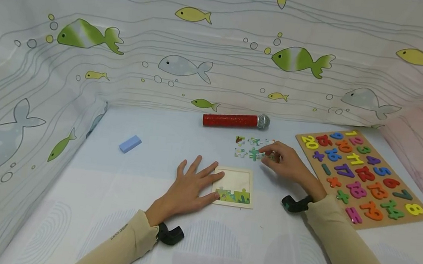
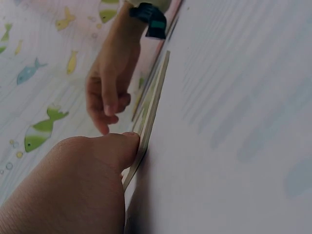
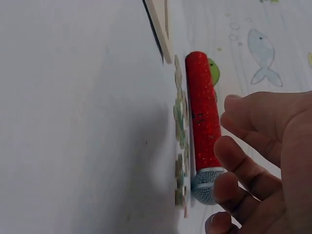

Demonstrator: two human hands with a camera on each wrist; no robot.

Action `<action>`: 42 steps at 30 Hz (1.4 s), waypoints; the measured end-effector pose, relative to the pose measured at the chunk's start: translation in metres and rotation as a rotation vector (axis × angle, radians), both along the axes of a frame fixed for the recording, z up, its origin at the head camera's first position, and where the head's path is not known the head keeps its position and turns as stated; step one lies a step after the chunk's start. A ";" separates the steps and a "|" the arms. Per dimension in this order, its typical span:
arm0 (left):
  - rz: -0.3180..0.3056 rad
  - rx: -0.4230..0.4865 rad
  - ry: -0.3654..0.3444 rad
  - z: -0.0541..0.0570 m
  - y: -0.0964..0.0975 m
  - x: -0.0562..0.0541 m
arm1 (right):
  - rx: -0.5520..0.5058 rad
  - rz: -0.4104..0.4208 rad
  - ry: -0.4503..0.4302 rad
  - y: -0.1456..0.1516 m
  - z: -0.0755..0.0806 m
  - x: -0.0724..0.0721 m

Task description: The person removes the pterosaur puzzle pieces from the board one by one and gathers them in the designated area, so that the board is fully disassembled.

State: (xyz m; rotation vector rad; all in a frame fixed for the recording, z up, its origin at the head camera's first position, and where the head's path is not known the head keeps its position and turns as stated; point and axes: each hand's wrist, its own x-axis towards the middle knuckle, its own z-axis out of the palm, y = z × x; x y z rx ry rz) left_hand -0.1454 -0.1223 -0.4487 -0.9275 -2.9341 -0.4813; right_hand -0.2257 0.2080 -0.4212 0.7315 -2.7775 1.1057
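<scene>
In the head view, a spread left hand point(image 1: 190, 188) lies on the table. Its fingertips rest over the left edge of a small wooden puzzle tray point(image 1: 233, 178). A strip of joined green pieces point(image 1: 232, 195) fills the tray's lower part. My right hand point(image 1: 286, 160) is over a group of loose jigsaw pieces point(image 1: 240, 152) behind the tray, partly hiding them. Its fingers bend loosely, and in the right wrist view the fingertips point(image 3: 226, 148) stand apart with nothing between them. The left wrist view shows the left thumb point(image 2: 127, 146) against the tray's edge.
A red toy microphone point(image 1: 232, 120) with a silver head lies behind the loose pieces. To the right is a wooden board point(image 1: 368, 224) of coloured numbers and signs. A blue block point(image 1: 130, 144) sits at the left. Fish-patterned cloth walls point(image 1: 131, 85) enclose the table.
</scene>
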 end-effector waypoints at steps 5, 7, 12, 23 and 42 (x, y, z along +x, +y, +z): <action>0.007 -0.005 -0.004 0.002 0.000 0.000 | 0.010 0.115 -0.010 -0.015 0.005 0.008; 0.011 -0.010 -0.007 0.002 0.000 0.000 | 0.024 0.163 -0.032 -0.022 0.006 0.011; 0.013 -0.015 -0.009 0.001 0.001 0.000 | 0.047 0.292 -0.076 -0.041 0.008 0.022; 0.000 0.007 0.009 0.001 0.000 -0.001 | 0.119 0.466 -0.107 -0.073 0.002 0.045; -0.011 0.010 0.018 0.001 0.000 0.001 | 0.133 0.479 -0.092 -0.077 -0.001 0.049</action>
